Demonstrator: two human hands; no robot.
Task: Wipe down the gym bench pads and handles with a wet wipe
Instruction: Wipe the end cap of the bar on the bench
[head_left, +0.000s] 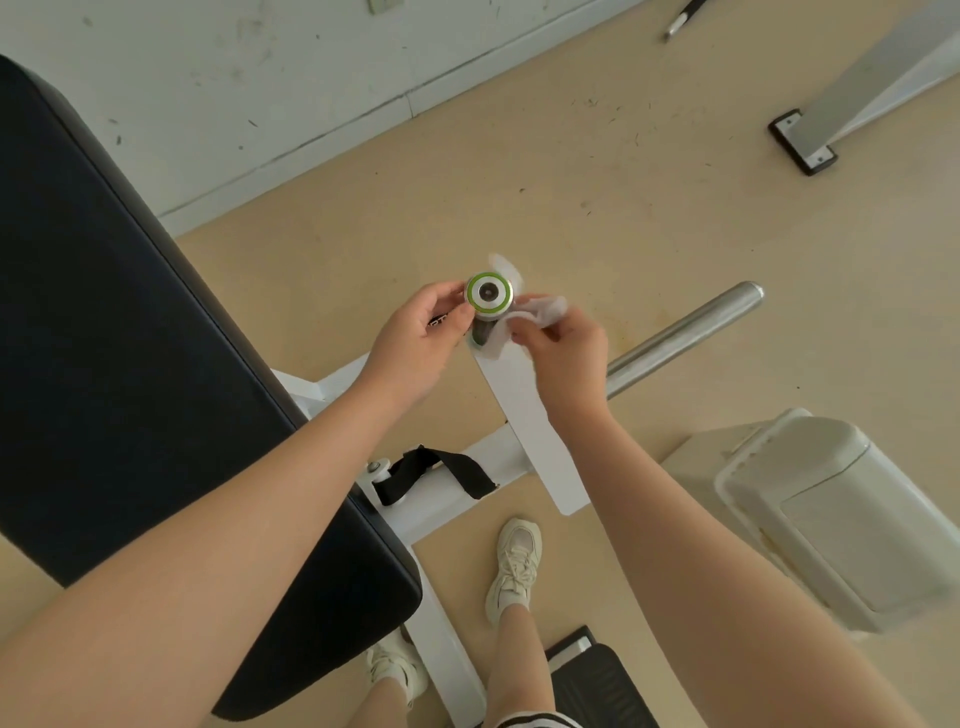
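Head view: my left hand (415, 338) curls fingers round handle (487, 294), at 9 o'clock side of its green-ring cap. My right hand (563, 345) pinches wet wipe (540, 310) at 3 o'clock side, wipe touching handle stem. Big black pad (130, 338) sits far at 9 o'clock. I guess handle wipe is underway; can't tell if pad is done.

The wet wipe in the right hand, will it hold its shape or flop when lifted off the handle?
Probably floppy: the wet wipe bunches and drapes round the handle where the right hand pinches it. Likely light too, since fingertips alone hold it.
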